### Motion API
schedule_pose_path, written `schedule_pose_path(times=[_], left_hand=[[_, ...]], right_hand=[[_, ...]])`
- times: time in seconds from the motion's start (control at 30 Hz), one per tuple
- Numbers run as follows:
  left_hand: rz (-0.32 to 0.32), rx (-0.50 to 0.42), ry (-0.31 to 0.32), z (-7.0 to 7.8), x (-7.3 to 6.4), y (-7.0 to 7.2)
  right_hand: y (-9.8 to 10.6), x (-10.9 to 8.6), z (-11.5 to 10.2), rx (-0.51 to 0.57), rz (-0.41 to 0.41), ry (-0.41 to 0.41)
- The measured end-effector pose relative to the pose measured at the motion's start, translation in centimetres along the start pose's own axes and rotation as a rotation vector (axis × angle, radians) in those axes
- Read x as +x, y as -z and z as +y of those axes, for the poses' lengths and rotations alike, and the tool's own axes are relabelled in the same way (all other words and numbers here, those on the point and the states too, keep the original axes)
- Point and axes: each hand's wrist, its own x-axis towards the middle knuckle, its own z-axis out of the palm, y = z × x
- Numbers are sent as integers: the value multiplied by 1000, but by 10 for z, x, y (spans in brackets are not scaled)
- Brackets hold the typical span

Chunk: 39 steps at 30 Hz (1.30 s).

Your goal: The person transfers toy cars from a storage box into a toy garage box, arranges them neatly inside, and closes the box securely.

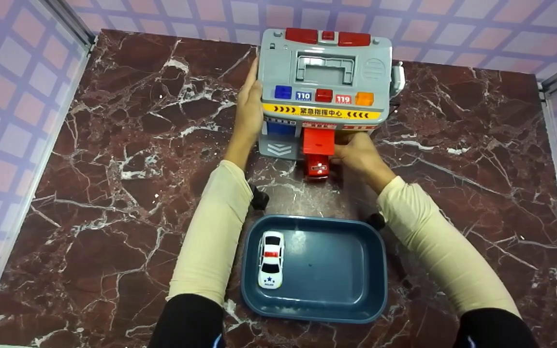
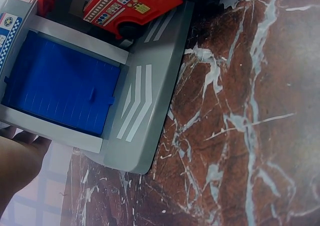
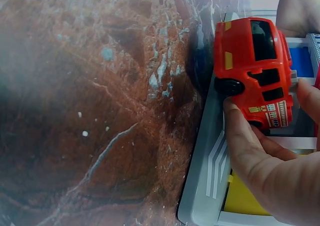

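A grey toy emergency station (image 1: 273,72) with red, blue and yellow parts stands at the back of the table. My left hand (image 1: 250,108) lies along its left side, fingers pointing up the wall. With my right hand (image 1: 360,154) I hold a red toy fire truck (image 1: 318,169) at the middle bay. The truck's rear is inside the bay under a raised red door (image 1: 318,140), its front outside. In the right wrist view, fingers (image 3: 240,131) touch the truck's side by a wheel. A blue door (image 2: 60,81) and a yellow door (image 3: 245,196) flank the bay.
A dark blue tray (image 1: 315,316) stands nearer to me, with a white toy police car (image 1: 271,261) at its left. The marbled table (image 1: 128,193) is bordered by checkered panels. A white handle (image 1: 398,77) sticks out from the station's right side.
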Motion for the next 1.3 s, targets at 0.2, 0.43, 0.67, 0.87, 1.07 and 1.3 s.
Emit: schedule_pose_path(times=[0.2,0.43,0.67,0.87,1.07,1.3], left_hand=[[-1,-32,20,2,-2,0],[3,-42,35,2,-2,1],[1,-55,41,1,-2,2],[-3,-21,7,2,-1,1],[-5,-5,1,4,-2,-1],[-10,-12,47,29,-15,-3]], right_hand=[[-1,1,1,36,6,2],[-3,0,2,115,11,4],[-3,-1,0,161,19,24],[-4,0,-1,153,30,25],[-4,2,-3,150,34,-4],[-5,3,-3,134,50,-31]])
